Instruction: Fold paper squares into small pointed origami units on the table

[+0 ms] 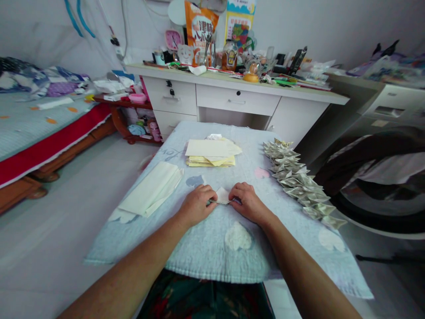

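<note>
Between my two hands is a small folded piece of pale paper (222, 195), held just above the cloth-covered table (212, 248). My left hand (200, 204) pinches its left end, and my right hand (247, 201) pinches the right end. Part of the paper is hidden under the fingers. Beyond the hands lies a stack of cream and yellow paper sheets (210, 153). A larger folded pale sheet (152, 188) rests on the cloth to the left. Along the right side runs a row of several folded paper pieces (295, 177) with pointed ends.
A white desk (172, 95) with drawers stands behind the table, crowded with jars, a pink clock (173, 40) and an orange snack bag (199, 31). At the left is a bed (49, 128). A washing machine (381, 106) with clothes in its doorway stands close on the right.
</note>
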`<state>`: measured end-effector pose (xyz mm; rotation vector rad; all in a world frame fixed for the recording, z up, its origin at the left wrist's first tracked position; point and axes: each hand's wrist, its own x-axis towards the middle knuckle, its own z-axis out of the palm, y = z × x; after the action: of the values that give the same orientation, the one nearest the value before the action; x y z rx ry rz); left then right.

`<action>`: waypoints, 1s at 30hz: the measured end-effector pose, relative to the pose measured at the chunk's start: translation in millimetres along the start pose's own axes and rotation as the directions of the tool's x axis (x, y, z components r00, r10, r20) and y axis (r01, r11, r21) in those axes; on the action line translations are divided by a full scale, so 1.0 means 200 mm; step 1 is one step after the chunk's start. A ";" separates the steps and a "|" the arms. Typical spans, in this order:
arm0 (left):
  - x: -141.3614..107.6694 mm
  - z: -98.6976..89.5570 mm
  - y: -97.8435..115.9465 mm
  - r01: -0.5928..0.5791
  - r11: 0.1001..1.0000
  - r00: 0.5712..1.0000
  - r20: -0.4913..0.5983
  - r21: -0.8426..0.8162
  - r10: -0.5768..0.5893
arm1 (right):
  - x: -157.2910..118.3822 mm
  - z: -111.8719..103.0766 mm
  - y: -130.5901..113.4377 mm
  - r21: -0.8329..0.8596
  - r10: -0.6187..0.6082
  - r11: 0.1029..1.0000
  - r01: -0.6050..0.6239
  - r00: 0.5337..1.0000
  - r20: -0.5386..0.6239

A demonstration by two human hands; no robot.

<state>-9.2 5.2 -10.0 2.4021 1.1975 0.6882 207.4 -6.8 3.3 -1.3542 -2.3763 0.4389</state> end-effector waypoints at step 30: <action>0.04 0.02 0.03 0.250 0.932 0.967 -0.019 0.261 -0.254 | 0.06 0.05 -0.01 -0.056 0.344 0.936 -0.347 0.937 -0.063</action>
<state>1.7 8.3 -8.5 2.3870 1.6449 0.4536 195.9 1.0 -2.2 -1.8021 -2.1281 0.4141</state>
